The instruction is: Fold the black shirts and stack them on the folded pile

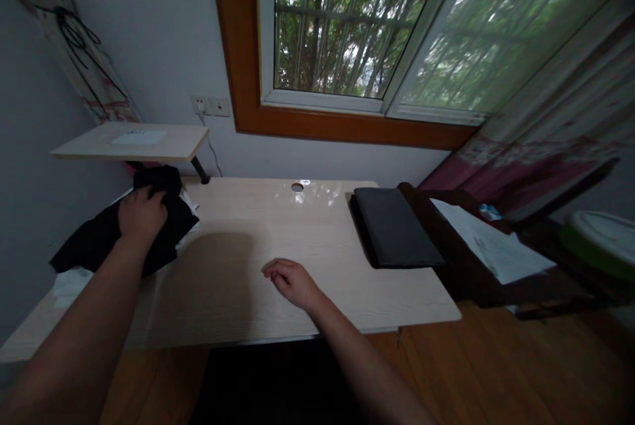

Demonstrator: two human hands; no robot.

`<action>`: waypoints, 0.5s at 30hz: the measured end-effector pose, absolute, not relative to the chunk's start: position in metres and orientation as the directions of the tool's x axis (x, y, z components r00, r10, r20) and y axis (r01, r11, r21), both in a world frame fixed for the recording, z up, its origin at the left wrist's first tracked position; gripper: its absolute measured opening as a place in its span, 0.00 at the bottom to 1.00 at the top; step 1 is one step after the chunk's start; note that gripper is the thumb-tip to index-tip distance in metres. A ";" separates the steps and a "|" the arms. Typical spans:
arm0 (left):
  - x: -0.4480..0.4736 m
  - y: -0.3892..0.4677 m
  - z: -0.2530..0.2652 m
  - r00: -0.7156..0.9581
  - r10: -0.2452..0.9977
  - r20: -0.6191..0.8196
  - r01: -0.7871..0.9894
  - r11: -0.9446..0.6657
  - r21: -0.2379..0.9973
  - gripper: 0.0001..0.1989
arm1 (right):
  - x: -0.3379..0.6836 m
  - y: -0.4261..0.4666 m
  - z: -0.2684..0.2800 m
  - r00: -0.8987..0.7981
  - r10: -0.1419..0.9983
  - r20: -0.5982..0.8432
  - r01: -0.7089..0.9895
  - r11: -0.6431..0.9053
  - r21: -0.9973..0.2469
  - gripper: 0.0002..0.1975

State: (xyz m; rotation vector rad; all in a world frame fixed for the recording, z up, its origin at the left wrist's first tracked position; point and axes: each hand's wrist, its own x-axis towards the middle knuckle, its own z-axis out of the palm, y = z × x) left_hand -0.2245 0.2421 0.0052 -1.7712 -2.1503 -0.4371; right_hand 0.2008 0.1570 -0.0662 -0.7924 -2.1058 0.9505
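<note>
My left hand (143, 212) is on a crumpled black cloth (99, 233) at the left end of the desk, its fingers bent into the fabric. Some of the cloth bunches up beyond the fingertips, which are partly lost in the dark folds. White material (72, 283), perhaps paper or fabric, sticks out from under the black cloth. Over the middle of the desk, near its front edge, my right hand (294, 283) has loosely bent fingers with a gap by the thumb. Nothing shows in it.
The pale wooden desk (297, 227) carries a raised shelf (133, 141) with a paper label at back left. A dark grey flat case (397, 227) lies at its right. Beyond stands a dark side table with a white sheet (489, 243). A window (347, 22) is behind.
</note>
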 end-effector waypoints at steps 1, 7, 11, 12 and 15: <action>-0.221 0.242 0.004 -0.154 0.867 0.474 0.987 0.159 0.030 0.22 | 0.201 0.157 -0.066 -0.581 0.743 0.332 0.242 0.547 -0.801 0.16; -0.174 0.233 -0.024 -0.038 0.847 0.530 0.985 -0.056 0.161 0.17 | 0.200 0.157 -0.067 -0.581 0.741 0.338 0.241 0.553 -0.798 0.16; -0.134 0.227 -0.057 0.008 0.888 0.460 0.946 -0.156 0.286 0.15 | 0.202 0.156 -0.067 -0.580 0.732 0.357 0.227 0.567 -0.792 0.16; -0.126 0.226 -0.064 0.007 0.892 0.451 0.941 -0.159 0.299 0.15 | 0.202 0.156 -0.067 -0.577 0.732 0.362 0.224 0.568 -0.792 0.17; -0.107 0.221 -0.076 -0.021 0.906 0.423 0.917 -0.151 0.368 0.15 | 0.204 0.156 -0.065 -0.542 0.750 0.380 0.221 0.563 -0.796 0.17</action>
